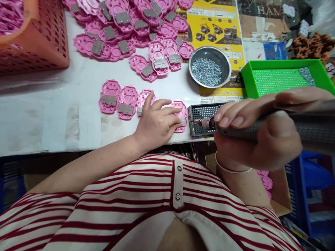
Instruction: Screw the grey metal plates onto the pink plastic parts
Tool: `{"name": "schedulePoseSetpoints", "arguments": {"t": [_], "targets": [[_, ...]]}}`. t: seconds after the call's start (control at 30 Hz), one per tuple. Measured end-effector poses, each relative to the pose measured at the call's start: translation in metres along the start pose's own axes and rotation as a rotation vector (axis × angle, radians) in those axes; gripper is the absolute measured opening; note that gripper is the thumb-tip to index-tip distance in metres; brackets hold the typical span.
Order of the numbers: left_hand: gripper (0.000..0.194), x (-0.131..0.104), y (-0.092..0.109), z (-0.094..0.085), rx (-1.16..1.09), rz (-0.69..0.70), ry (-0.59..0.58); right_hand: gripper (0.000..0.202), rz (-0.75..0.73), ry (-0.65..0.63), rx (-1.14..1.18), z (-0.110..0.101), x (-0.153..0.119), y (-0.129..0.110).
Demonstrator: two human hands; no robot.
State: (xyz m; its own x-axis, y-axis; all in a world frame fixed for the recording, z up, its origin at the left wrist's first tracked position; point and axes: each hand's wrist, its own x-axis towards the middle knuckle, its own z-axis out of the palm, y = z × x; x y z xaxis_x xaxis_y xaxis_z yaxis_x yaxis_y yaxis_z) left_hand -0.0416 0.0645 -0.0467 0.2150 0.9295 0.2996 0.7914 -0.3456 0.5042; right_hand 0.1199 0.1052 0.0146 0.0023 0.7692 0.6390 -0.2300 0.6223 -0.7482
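Note:
My left hand (158, 120) lies with fingers spread over a row of pink plastic casings. Its fingertips touch or hover just over the rightmost casing (182, 107); another casing (143, 97) is partly hidden behind the hand. Two more, a casing (127, 101) and the leftmost casing (110, 96), lie beside it with grey metal plates on them. My right hand (258, 129) is wrapped round a dark electric screwdriver (311, 127). The screwdriver's bit points left over a perforated metal tray (191, 129). Whether a screw sits on the tip is too small to tell.
A heap of pink casings (123, 21) with metal plates lies at the back. Behind the tray stands a steel bowl (192, 75) of small screws (206, 71). A green tray (288, 63) is at right, an orange basket (49, 38) at left, brown pieces (311, 47) far right.

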Motion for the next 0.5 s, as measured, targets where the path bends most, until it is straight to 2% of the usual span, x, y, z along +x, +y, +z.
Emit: {"name": "schedulePoseSetpoints", "arguments": {"t": [0.07, 0.13, 0.2, 0.27, 0.43, 0.5], "targets": [[0.019, 0.0, -0.001, 0.003, 0.032, 0.032, -0.004, 0.007, -0.099, 0.048, 0.038, 0.0, -0.002, 0.014], [0.02, 0.0, -0.002, 0.006, 0.043, 0.052, -0.001, 0.002, -0.039, 0.047, 0.035, 0.0, -0.005, 0.024], [0.022, 0.0, -0.003, 0.009, 0.052, 0.071, 0.01, 0.019, 0.084, 0.027, 0.026, -0.002, -0.008, 0.03], [0.023, 0.0, -0.004, 0.01, 0.058, 0.098, 0.021, 0.034, 0.146, 0.02, 0.045, -0.004, -0.01, 0.034], [0.021, -0.002, -0.004, 0.007, 0.084, 0.162, 0.026, 0.033, 0.108, 0.028, 0.109, -0.008, -0.009, 0.038], [0.021, -0.002, -0.004, 0.007, 0.104, 0.18, 0.036, 0.039, 0.162, 0.025, 0.076, -0.007, -0.008, 0.037]]}}
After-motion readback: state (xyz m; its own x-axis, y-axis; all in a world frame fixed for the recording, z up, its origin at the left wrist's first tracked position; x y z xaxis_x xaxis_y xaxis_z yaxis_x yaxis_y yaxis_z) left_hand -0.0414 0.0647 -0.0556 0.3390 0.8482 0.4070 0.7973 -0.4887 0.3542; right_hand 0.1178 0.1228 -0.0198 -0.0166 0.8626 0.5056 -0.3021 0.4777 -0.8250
